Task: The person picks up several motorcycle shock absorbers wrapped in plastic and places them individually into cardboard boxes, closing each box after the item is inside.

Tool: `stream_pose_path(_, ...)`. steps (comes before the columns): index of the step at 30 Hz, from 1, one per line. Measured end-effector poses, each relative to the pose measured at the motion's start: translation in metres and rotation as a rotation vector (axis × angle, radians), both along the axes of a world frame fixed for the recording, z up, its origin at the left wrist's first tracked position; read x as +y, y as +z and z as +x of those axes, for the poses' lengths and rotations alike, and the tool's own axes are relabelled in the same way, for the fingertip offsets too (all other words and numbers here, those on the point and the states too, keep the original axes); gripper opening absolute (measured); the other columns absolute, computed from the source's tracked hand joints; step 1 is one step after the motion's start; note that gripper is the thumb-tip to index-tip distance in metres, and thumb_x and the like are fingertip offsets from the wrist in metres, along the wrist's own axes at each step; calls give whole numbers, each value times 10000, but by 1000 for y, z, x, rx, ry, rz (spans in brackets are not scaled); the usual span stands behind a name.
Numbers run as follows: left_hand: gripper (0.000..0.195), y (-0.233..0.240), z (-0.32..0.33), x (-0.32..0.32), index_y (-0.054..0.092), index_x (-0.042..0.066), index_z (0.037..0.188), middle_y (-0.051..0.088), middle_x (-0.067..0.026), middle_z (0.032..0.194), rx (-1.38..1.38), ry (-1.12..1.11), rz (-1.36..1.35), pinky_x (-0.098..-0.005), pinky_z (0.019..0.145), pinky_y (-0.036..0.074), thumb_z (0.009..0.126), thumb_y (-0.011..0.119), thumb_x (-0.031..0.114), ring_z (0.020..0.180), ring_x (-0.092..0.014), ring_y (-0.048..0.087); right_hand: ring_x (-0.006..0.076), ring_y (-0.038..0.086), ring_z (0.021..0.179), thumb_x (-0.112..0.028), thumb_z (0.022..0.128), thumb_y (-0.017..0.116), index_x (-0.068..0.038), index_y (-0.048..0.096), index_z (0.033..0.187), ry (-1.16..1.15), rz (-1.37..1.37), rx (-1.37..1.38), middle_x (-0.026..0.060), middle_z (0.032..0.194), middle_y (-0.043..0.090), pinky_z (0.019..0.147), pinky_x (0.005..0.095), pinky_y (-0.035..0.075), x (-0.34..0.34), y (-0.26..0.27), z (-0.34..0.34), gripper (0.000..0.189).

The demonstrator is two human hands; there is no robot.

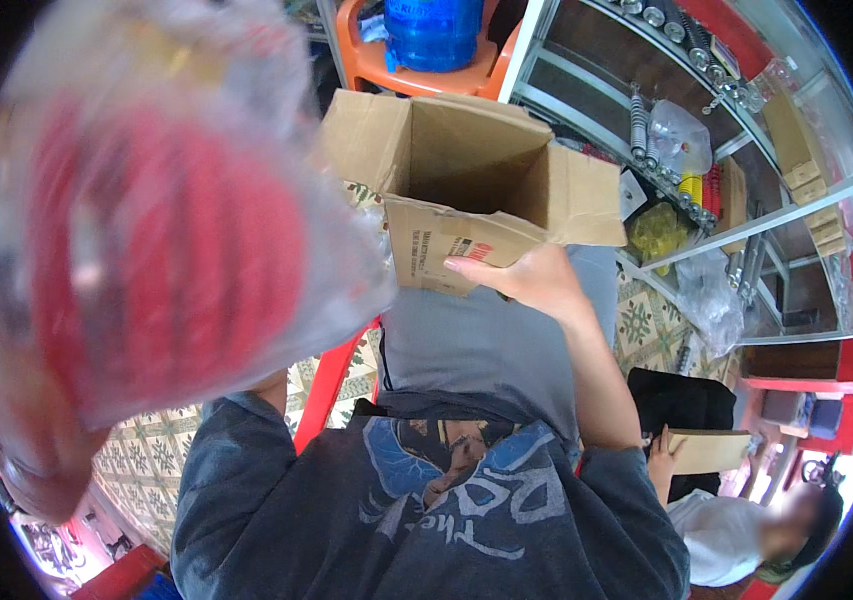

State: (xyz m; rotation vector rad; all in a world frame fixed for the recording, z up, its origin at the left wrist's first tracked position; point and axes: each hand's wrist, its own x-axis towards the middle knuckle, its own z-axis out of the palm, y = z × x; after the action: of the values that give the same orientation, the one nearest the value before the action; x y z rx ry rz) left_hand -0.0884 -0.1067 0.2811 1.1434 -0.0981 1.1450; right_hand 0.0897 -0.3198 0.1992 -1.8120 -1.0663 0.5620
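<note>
My right hand [535,281] grips the near side of an open cardboard box [471,232], its thumb lying across the printed face. The box stands over my lap with its flaps spread, and its inside is dark. Close to the camera on the left hangs a clear plastic bag [344,277], blurred, with a red coil spring [209,255] showing through it. A blurred bare arm [44,465], apparently another person's, is at the bag's lower left; its grip cannot be made out. Behind the bag, my left hand is hidden; only a bit of its forearm shows.
An orange plastic chair [355,45] holds a blue water jug [434,34] ahead. Metal-framed display shelves [764,214] with shock absorbers and plastic bags stand at right. A seated person [726,532] holds a cardboard piece [711,452] at lower right. A red stool leg [329,390] is beside me.
</note>
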Motion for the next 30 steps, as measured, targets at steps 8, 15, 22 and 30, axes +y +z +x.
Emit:
stream_pose_path(8, 668, 62, 30, -75, 579, 1, 1221, 649, -74, 1093, 226, 190, 177, -338, 854, 542, 624, 868, 85, 939, -167, 654, 364, 613, 1147, -466, 736, 861, -3, 605, 1272, 22, 150, -413, 208, 1233, 638, 991, 432, 472, 7, -17, -24, 753)
stream_pose_path(15, 771, 37, 66, -71, 521, -36, 1226, 652, -133, 1150, 257, 596, 616, -353, 896, 548, 584, 918, 118, 1009, -212, 672, 367, 649, 1011, -422, 750, 857, -33, 672, 1084, -72, 390, -502, 146, 1071, 668, 875, 456, 530, 17, -12, -31, 545)
stream_pose_path(22, 1059, 28, 72, -71, 363, -19, 1336, 656, -176, 1114, 375, 571, 631, -373, 889, 547, 524, 977, 271, 1004, -261, 686, 367, 644, 1082, -413, 698, 887, -42, 640, 1198, -2, 209, -422, 164, 1177, 663, 921, 445, 524, 1, 11, -25, 670)
stream_pose_path(30, 1036, 27, 70, -69, 369, -25, 1329, 680, -185, 1096, 401, 584, 639, -378, 877, 550, 536, 969, 265, 1005, -283, 701, 225, 651, 1087, -268, 571, 951, 40, 524, 1382, -60, 399, -275, 180, 1453, 545, 836, 316, 522, -92, 146, 16, 967)
